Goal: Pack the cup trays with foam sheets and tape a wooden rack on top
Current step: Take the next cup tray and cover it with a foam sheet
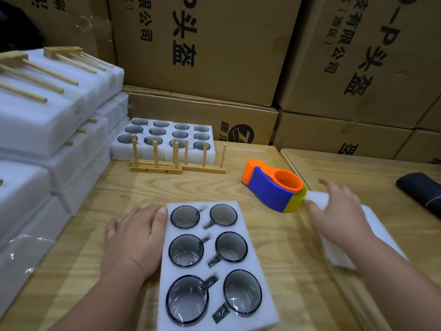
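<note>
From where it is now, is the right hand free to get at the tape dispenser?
Probably yes. The right hand is on a white foam sheet right beside the tape dispenser, with nothing between them. It would need to let go of the sheet first; the left hand rests beside the cup tray.

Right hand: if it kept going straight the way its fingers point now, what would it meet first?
Probably the tape dispenser. The right hand rests on a foam sheet, fingers pointing up-left toward the dispenser's yellow end, which lies just ahead. Depth is unclear, so it might pass just behind.
</note>
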Available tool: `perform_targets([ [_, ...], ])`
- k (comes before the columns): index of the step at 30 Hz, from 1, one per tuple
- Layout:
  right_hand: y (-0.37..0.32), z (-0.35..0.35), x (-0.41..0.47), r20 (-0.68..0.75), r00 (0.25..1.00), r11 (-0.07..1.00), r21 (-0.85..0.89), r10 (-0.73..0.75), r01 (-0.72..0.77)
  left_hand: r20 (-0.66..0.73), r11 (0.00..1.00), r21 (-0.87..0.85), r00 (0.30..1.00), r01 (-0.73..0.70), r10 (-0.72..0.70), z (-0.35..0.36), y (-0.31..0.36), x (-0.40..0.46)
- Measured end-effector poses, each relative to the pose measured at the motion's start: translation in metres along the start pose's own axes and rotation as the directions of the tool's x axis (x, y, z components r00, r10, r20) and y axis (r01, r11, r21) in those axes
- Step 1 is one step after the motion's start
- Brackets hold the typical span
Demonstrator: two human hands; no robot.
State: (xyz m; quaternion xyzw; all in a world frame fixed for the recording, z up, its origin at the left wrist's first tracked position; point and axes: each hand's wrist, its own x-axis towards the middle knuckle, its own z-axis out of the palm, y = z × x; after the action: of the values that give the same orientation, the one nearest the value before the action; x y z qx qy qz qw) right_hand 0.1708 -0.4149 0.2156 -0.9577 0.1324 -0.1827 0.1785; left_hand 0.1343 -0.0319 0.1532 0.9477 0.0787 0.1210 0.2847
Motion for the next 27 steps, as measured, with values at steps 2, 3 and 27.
perform_targets([
  [2,0.027,-0.013,0.006,0.044,0.972,0.963,-0.148,0.232,-0.223,0.015,1.000,0.012,1.000,0.009,-0.010,0.000,0.000,0.000],
  [3,0.040,-0.018,0.008,0.100,0.931,0.924,-0.197,0.350,-0.327,0.022,1.000,0.016,1.000,0.015,-0.015,0.000,0.000,0.001],
  [27,0.020,-0.099,0.020,-0.148,0.970,0.961,0.229,0.190,-0.153,0.009,1.000,0.021,1.000,0.007,-0.007,0.000,0.001,0.000],
])
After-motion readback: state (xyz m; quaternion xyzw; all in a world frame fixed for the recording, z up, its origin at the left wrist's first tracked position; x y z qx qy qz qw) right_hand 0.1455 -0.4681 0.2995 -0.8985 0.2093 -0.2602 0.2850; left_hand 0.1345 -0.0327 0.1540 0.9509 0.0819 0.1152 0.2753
